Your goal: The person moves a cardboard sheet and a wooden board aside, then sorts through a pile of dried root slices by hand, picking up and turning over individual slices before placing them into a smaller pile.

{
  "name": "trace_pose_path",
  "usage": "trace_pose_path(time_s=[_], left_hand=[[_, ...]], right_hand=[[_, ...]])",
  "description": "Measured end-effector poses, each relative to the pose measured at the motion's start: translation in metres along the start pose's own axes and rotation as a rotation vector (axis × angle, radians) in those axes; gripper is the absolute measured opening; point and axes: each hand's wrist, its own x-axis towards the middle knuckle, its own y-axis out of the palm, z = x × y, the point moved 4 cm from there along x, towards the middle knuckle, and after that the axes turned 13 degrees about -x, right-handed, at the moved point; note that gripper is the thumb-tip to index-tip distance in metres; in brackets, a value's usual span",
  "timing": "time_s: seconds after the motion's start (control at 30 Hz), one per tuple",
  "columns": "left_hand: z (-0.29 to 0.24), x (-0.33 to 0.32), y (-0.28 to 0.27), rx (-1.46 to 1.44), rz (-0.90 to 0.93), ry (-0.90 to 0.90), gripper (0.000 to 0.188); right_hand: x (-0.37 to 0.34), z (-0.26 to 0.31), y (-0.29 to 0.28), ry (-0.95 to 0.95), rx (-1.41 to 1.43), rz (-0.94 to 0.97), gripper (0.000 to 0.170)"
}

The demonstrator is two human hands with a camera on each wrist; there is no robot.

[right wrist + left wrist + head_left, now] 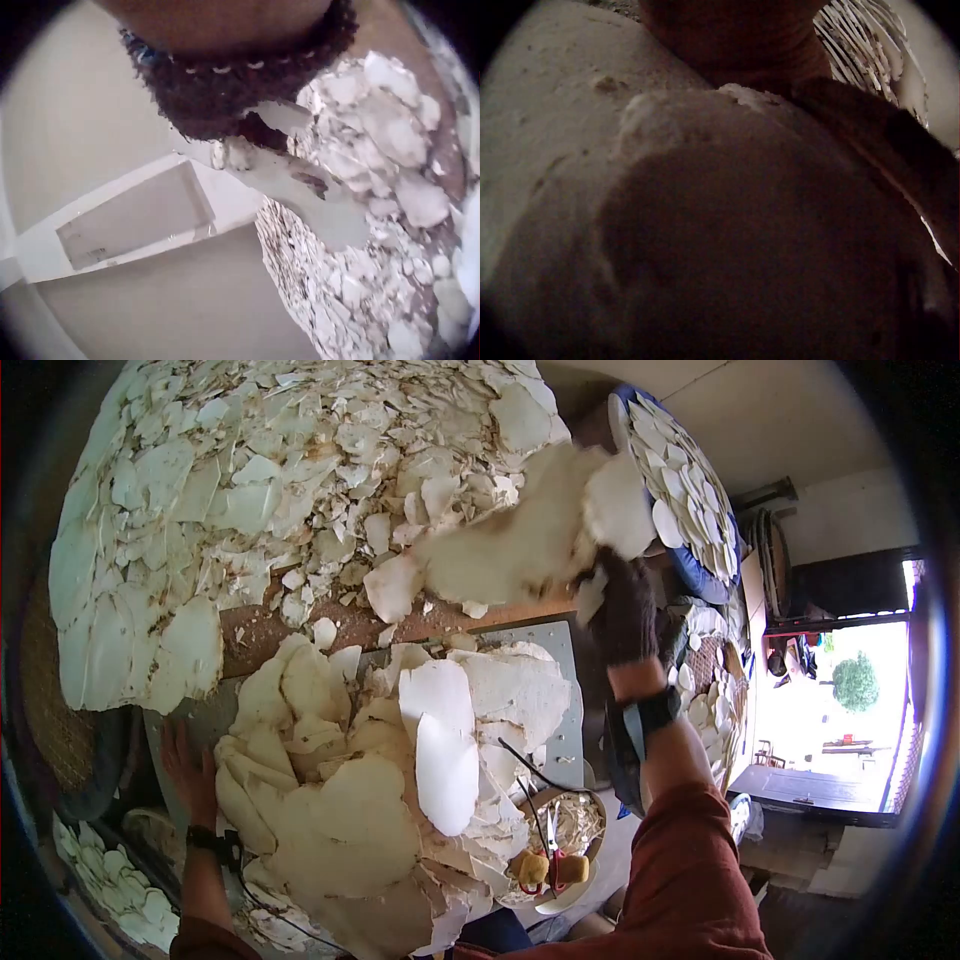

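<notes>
Head: R hand (624, 612) grips pale pcs (535, 530); L hand (187, 770) outstretched; scissors (570, 869) over bowl (581, 894).

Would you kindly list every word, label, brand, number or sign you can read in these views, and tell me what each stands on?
None can be read: I see no lettering on the pale sheets, the scissors or the dark glove.
Too small and blurred: faint marks near a corner of the rectangular panel; I cannot tell whether they are writing.
</notes>
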Motion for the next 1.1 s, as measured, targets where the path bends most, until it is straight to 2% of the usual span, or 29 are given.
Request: trace_pose_path(time_s=[0.03, 0.1, 0.17, 0.2, 0.23, 0.27, 0.3, 0.33, 0.37, 0.4, 0.43, 0.47, 0.5, 0.53, 0.57, 0.6, 0.63, 0.7, 0.77, 0.8, 0.9, 0.93, 1.03, 1.07, 1.1], left_hand=[[0.0, 0.0, 0.001, 0.008, 0.002, -0.001, 0.056], [0.006, -0.001, 0.006, 0.012, 0.002, -0.026, 0.055], [0.008, 0.0, 0.008, 0.005, -0.002, -0.031, 0.054], [0.007, 0.001, 0.007, -0.004, -0.005, -0.028, 0.054], [0.007, 0.002, 0.007, -0.013, -0.008, -0.024, 0.054], [0.008, 0.002, 0.008, -0.014, -0.006, -0.025, 0.054], [0.011, 0.002, 0.01, -0.014, -0.004, -0.027, 0.054], [0.013, 0.001, 0.01, -0.013, -0.002, -0.031, 0.054], [0.014, 0.0, 0.009, -0.014, -0.003, -0.021, 0.054], [0.013, 0.0, 0.008, -0.015, -0.003, -0.011, 0.055], [0.012, -0.001, 0.007, -0.016, -0.003, 0.0, 0.055], [0.009, 0.0, 0.006, -0.015, -0.006, 0.002, 0.055], [0.006, 0.0, 0.004, -0.014, -0.008, 0.002, 0.055], [0.005, 0.001, 0.004, -0.012, -0.009, 0.002, 0.055], [0.006, 0.001, 0.005, -0.027, -0.003, -0.002, 0.056], [0.008, 0.002, 0.006, -0.041, 0.004, -0.006, 0.056], [0.01, 0.002, 0.006, -0.052, 0.012, -0.009, 0.057], [0.016, -0.001, 0.01, -0.056, 0.027, -0.051, 0.058], [0.016, 0.0, 0.01, -0.043, 0.032, -0.057, 0.058], [0.013, 0.002, 0.009, -0.031, 0.029, -0.044, 0.058], [0.005, 0.005, 0.004, -0.037, 0.034, -0.062, 0.058], [0.005, 0.004, 0.003, -0.05, 0.04, -0.077, 0.057], [0.012, 0.003, 0.01, -0.02, 0.022, -0.05, 0.058], [0.013, 0.003, 0.011, -0.029, 0.028, -0.052, 0.058], [0.013, 0.003, 0.011, -0.037, 0.034, -0.053, 0.059]], right_hand=[[-0.021, -0.002, 0.005, 0.08, 0.032, 0.059, 0.018], [-0.075, -0.006, 0.013, 0.348, -0.111, 0.23, 0.018], [-0.12, 0.028, 0.047, -0.826, -1.143, 0.537, 0.021], [-0.138, 0.028, 0.056, -0.267, -0.849, 0.643, 0.023], [-0.149, 0.022, 0.063, 0.058, -0.615, 0.822, 0.025], [-0.162, 0.016, 0.068, 0.409, -0.424, 0.912, 0.027], [-0.167, 0.009, 0.072, 0.545, -0.324, 1.124, 0.029], [-0.154, -0.002, 0.072, 0.076, -0.467, 1.136, 0.03], [-0.129, -0.014, 0.065, -0.069, -0.799, 1.038, 0.03], [-0.096, -0.032, 0.054, 0.018, -0.664, 0.958, 0.027], [-0.063, -0.038, 0.044, 0.345, -0.26, 0.78, 0.022], [-0.021, -0.055, 0.035, 0.162, -0.318, 0.647, 0.023], [0.018, -0.072, 0.022, 0.126, -0.384, 0.436, 0.023], [0.058, -0.077, 0.016, -0.218, -0.739, 0.351, 0.024], [0.091, -0.096, 0.007, -0.062, -0.62, 0.154, 0.028], [0.12, -0.11, -0.001, -0.168, -0.855, -0.08, 0.033], [0.138, -0.108, 0.0, -0.385, -1.122, -0.138, 0.038], [0.168, -0.114, 0.006, -0.198, -1.277, -0.137, 0.046], [0.184, -0.117, 0.02, -0.142, -1.555, -0.066, 0.051], [0.201, -0.129, 0.021, 0.098, -1.49, -0.076, 0.049], [0.222, -0.162, 0.023, 0.077, -1.35, -0.055, 0.056], [0.235, -0.175, 0.021, -0.016, -1.449, 0.002, 0.058], [0.223, -0.153, 0.028, 0.049, -1.49, 0.112, 0.055], [0.226, -0.152, 0.024, -0.067, -1.568, 0.242, 0.051], [0.227, -0.15, 0.012, -0.06, -1.397, 0.175, 0.05]])
